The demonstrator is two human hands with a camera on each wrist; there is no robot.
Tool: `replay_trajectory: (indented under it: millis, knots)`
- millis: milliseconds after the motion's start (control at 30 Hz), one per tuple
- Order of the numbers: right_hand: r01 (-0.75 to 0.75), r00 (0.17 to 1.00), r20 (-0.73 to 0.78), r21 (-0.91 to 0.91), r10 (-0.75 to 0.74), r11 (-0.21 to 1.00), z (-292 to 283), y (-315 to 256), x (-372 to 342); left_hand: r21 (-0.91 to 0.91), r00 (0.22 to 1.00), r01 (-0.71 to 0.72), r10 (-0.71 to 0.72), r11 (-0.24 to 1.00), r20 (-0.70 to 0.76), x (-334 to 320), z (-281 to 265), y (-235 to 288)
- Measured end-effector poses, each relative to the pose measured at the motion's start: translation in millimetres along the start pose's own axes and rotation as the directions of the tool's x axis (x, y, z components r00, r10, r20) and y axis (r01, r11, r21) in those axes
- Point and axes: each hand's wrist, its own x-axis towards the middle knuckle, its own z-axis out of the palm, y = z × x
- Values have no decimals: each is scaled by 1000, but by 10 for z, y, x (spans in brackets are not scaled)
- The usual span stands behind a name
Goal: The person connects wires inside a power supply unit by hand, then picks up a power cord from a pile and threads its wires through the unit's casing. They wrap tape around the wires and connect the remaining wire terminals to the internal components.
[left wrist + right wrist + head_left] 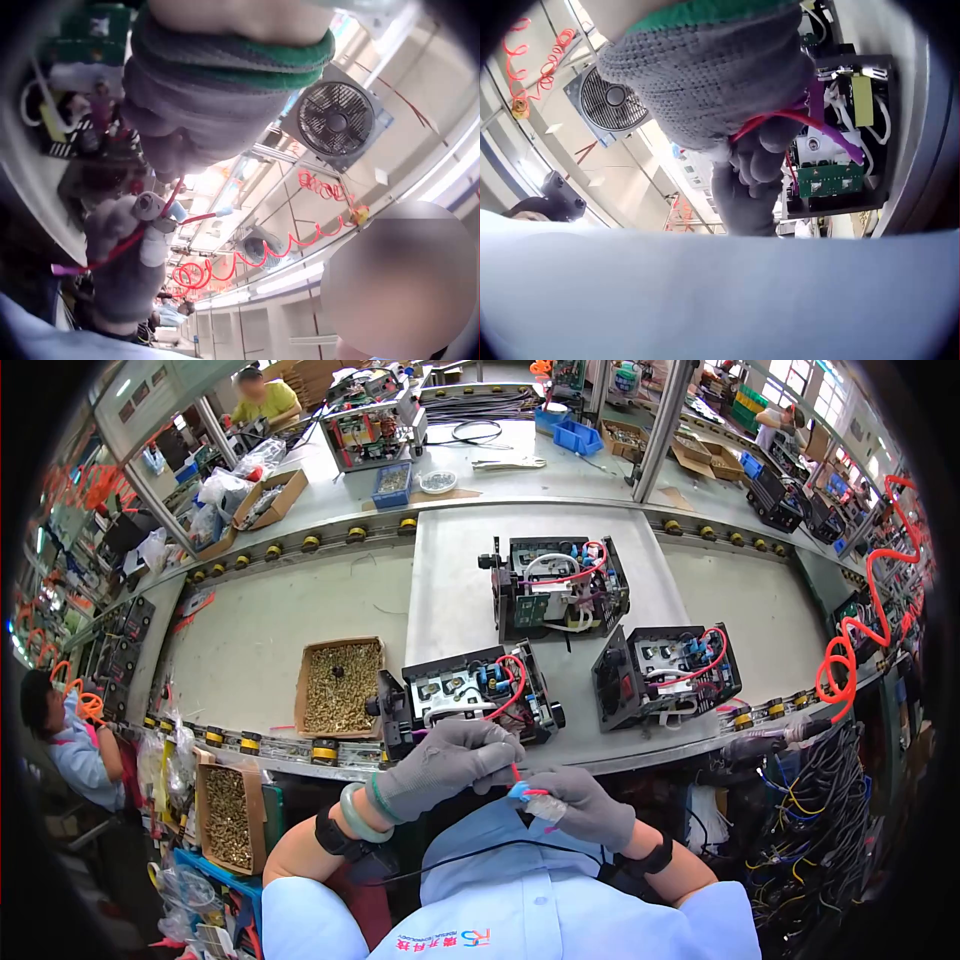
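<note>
Both hands wear grey knitted gloves and meet in front of the chest. My left hand (450, 765) pinches a thin red wire (516, 771) that runs down toward the other hand. My right hand (580, 805) grips red wire too, with a light-blue piece (519, 790) and a silvery patch (547, 809) showing by its fingers. A blue-tipped wire end (224, 212) sticks out near the right thumb in the left wrist view. In the right wrist view, a purple sleeve (846, 147) covers the wire's far end. Just beyond the left hand stands an opened black-framed unit (465, 695).
Two similar units, one farther back (560, 590) and one at right (668, 675), stand on the bench. A box of small brass-coloured parts (340, 685) lies left, another box (230, 815) below it. Black cables (815, 840) hang at right, near a coiled red hose (845, 660).
</note>
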Motion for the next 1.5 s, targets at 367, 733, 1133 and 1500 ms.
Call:
replay_trajectory:
  millis: [367,733,1133,1500]
  knots:
    - [-237,834,-339,492,435,838,-15,-458,289,960,732,-244,676,136,91,119,-350,161]
    - [-314,652,-623,296,432,902,440,-110,627,855,834,-444,472,269,285,310,-712,314]
    - [-242,763,-451,-863,-462,443,361,-351,630,453,995,-73,33,888,96,828,-872,338]
    - [-276,835,-390,-907,-388,318,450,-375,789,349,997,-28,-1,937,82,799,-847,304]
